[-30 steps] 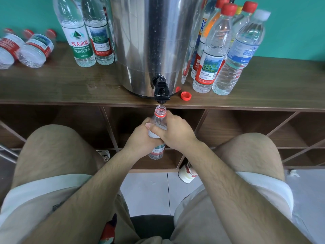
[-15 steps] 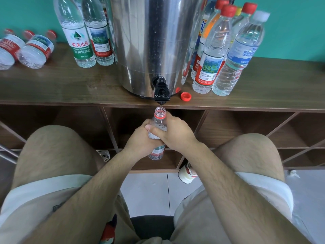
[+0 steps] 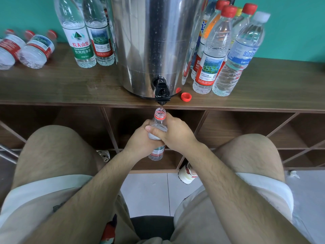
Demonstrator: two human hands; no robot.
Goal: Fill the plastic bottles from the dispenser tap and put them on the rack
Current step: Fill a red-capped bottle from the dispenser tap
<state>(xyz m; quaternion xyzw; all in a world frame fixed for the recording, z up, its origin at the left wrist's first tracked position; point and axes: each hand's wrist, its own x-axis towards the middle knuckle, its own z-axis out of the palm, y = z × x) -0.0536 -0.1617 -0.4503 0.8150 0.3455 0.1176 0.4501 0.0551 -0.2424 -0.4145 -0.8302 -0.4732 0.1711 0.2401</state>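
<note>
Water is running in a thin stream from the black tap (image 3: pixel 162 93) at the centre of the frame into the open mouth of a small clear bottle (image 3: pixel 159 118), which is sitting roughly upright just below the spout. Both hands are gripping this bottle. The left hand (image 3: pixel 140 141) is wrapping its curled fingers round the body from the left, and the right hand (image 3: pixel 175 136) is closing on it from the right, with its thumb lying across the front. The bottle's labelled base is showing below the hands, in front of the wooden rack (image 3: pixel 70 88).

The steel dispenser (image 3: pixel 154 41) is standing on the rack's top board at upper centre. A loose red cap (image 3: pixel 186 96) is lying just right of the tap. Capped bottles (image 3: pixel 211 59) are standing in a cluster at upper right, two tall bottles (image 3: pixel 79 37) are standing left of the dispenser, and more bottles (image 3: pixel 35 50) are lying on their sides at far upper left.
</note>
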